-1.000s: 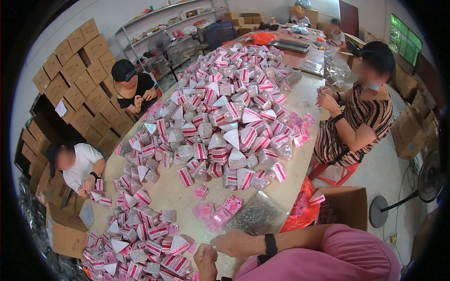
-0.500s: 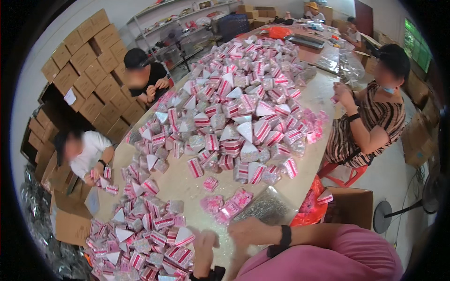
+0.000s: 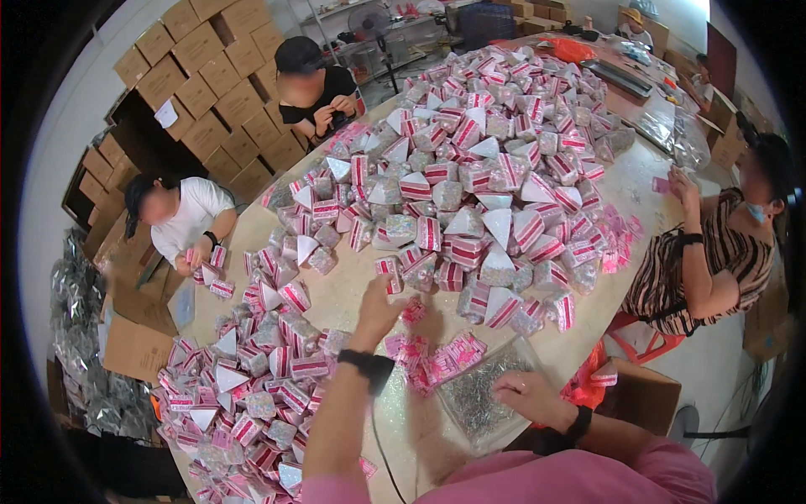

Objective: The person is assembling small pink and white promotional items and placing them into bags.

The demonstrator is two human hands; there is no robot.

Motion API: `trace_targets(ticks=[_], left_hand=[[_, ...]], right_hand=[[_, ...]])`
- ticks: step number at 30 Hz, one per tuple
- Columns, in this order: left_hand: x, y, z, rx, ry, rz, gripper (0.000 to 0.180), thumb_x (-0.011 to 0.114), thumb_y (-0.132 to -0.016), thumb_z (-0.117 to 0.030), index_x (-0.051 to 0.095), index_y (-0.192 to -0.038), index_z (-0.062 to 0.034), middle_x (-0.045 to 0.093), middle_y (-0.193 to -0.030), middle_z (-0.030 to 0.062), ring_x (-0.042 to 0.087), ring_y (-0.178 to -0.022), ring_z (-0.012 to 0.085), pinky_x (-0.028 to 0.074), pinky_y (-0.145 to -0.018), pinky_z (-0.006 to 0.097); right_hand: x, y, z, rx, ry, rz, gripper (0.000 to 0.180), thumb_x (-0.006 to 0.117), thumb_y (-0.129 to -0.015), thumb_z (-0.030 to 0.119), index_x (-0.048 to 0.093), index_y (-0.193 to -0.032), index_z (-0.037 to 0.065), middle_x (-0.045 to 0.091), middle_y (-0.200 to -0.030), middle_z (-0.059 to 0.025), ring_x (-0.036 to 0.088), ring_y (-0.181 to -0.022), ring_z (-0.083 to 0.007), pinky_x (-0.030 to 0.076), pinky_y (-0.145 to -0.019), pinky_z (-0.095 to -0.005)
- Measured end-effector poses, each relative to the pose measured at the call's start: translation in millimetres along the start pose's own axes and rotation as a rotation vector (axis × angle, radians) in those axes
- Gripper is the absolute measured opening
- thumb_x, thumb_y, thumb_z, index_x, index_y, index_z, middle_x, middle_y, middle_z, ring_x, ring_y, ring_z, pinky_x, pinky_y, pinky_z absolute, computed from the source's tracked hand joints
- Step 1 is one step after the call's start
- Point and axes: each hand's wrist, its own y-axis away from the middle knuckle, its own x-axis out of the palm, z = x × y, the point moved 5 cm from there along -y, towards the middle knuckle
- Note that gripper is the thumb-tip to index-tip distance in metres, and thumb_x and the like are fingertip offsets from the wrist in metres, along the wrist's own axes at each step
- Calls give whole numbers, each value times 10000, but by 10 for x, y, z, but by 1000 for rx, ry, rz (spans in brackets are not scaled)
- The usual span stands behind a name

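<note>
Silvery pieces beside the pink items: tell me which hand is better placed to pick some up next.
The right hand, most likely. It is over the right side of the silvery pieces, while the left hand is farther forward, at a striped packet by the near edge of the large pile.

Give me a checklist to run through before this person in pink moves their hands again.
1. Left hand at the near edge of the large heap: ok.
2. Left fingers gripping the wrapped wedge by their tips: cannot tell; contact is unclear.
3. Right hand over the silvery pieces: ok.
4. Right fingers holding a piece: cannot tell; too small.
5. Pink packets uncovered: ok, they lie between both hands.
6. Striped co-worker's hands away from these hands: ok.
</note>
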Motion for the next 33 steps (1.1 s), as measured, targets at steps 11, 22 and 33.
trace_targets(ticks=[11, 22, 33], left_hand=[[844, -663, 476, -158, -147, 179, 524, 664, -762, -276, 464, -1132, 36, 527, -1101, 253, 491, -1078, 410, 413, -897, 472], [781, -535, 371, -83, -427, 115, 519, 724, -631, -279, 529, -992, 38, 512, -1130, 258, 532, -1000, 406, 454, -863, 436], [333, 1026, -197, -506, 1679, -80, 401, 558, -883, -146, 439, -1233, 10, 565, -1156, 126, 571, -1063, 248, 481, -919, 361]], right_hand=[[-351, 212, -584, 229, -159, -49, 144, 628, -844, 117, 617, -902, -14, 582, -759, -85, 519, -693, -104, 437, -623, -278], [-259, -36, -531, 189, -196, -20, 176, 623, -847, 146, 616, -922, -13, 598, -757, -82, 530, -685, -117, 449, -638, -283], [-275, -208, 44, 204, -293, 30, 175, 628, -852, 133, 648, -973, 9, 622, -800, -41, 541, -714, -75, 453, -635, -250]])
